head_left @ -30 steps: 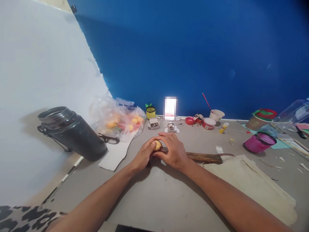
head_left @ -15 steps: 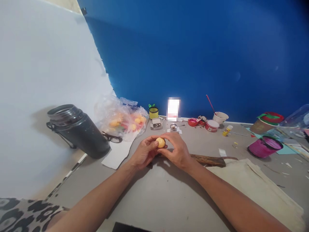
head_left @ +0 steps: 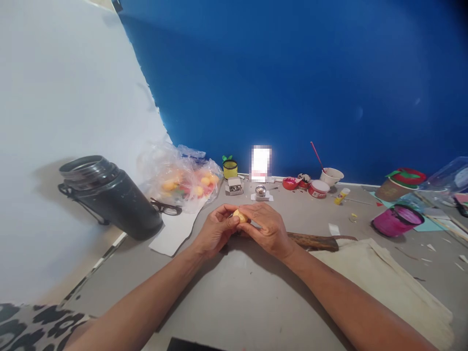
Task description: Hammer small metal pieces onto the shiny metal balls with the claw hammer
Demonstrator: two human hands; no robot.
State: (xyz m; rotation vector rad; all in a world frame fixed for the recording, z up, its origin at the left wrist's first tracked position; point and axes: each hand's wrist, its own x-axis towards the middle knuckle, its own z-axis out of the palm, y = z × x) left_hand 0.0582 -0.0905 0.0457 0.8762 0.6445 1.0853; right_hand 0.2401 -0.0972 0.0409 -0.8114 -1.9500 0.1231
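- As the head view comes in, both hands meet at the middle of the frame, and there between them is the small yellow ball (head_left: 239,215).
- The left hand (head_left: 215,230) has it pinched, thumb on the near side, fingers curled behind.
- The right hand (head_left: 268,226) closes in from the other side, fingertips and thumb clamped on the same ball!
- Just right of centre, a dark wooden piece (head_left: 314,241) pokes out from behind the right wrist, with a pale cloth (head_left: 387,287) spreading to the lower right.
- Over at left, a big dark flask (head_left: 113,200) leans in the frame, glasses (head_left: 168,209) beside it on white paper (head_left: 173,235).
- Upper centre now: a clear plastic bag (head_left: 183,180) of orange and red things, then a small box (head_left: 234,187) and a shiny silver ball (head_left: 261,190).
- Out to the right, a white cup (head_left: 332,178) holds a red stick (head_left: 317,155), and a magenta pot (head_left: 395,223) lies tilted on the grey table (head_left: 237,302).
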